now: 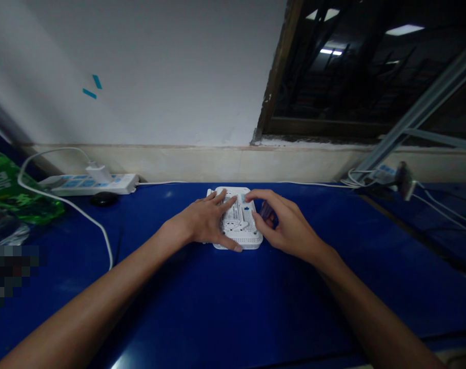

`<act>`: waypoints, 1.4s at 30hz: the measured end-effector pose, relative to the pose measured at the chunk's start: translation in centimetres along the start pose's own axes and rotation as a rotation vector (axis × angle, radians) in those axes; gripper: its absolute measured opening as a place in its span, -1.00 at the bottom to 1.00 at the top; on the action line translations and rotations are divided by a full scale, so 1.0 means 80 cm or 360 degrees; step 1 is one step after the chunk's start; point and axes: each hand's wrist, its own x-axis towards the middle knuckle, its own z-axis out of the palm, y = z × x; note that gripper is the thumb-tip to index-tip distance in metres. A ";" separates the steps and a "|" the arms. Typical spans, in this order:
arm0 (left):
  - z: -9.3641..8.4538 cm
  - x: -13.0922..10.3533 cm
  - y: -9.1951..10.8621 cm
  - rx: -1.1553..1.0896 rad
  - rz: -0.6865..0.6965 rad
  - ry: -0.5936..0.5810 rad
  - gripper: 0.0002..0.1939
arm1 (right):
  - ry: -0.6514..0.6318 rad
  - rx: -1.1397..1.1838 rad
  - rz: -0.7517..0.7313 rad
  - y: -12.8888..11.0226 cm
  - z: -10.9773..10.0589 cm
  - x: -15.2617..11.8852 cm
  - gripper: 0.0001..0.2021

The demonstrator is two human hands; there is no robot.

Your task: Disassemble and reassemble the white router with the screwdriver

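White plastic device (pixel 248 237), approx. rectangular w/ rounded corners, lying flat on the blue worktop (pixel 217 318), approx. mid-width, close to far edge; face up shows rows of small vent holes, a pale printed label (pixel 230 211) (text too small to read), a small blue mark (pixel 247 208) toward its R side, dark dots nr the near corners. Narrow white piece juts at its L side, mostly under the hand. Counts: 1 device; 2 hands; 1 white pwr strip (pixel 125 184) by far edge, toward far L corner, w/ 1 white plug (pixel 99 174) in it; 1 black rounded item (pixel 104 199) just nr side of strip; 1 green plastic pack (pixel 28 197) at L edge; 2 bits of blue tape (pixel 97 82) on wall above. White cable (pixel 59 149) loops from plug out L, then down onto worktop. L hand (pixel 207 218): palm down over L part of device, fingers splayed, not grasping, thumb stretched along near edge; forearm runs in from near L corner. R hand (pixel 284 220): at device's R edge, wrist bent inward, index arched w/ tip on or just above the top face, thumb tip by R edge, other fingers curled under; dk purplish item (pixel 267 211) shows inside the curl, ID unclear, can't tell if gripped. R forearm comes from near R corner.
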 end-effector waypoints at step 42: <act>0.000 -0.001 0.003 -0.0071 -0.0040 -0.0055 0.45 | -0.0034 -0.0027 -0.0026 -0.001 -0.004 0.000 -0.56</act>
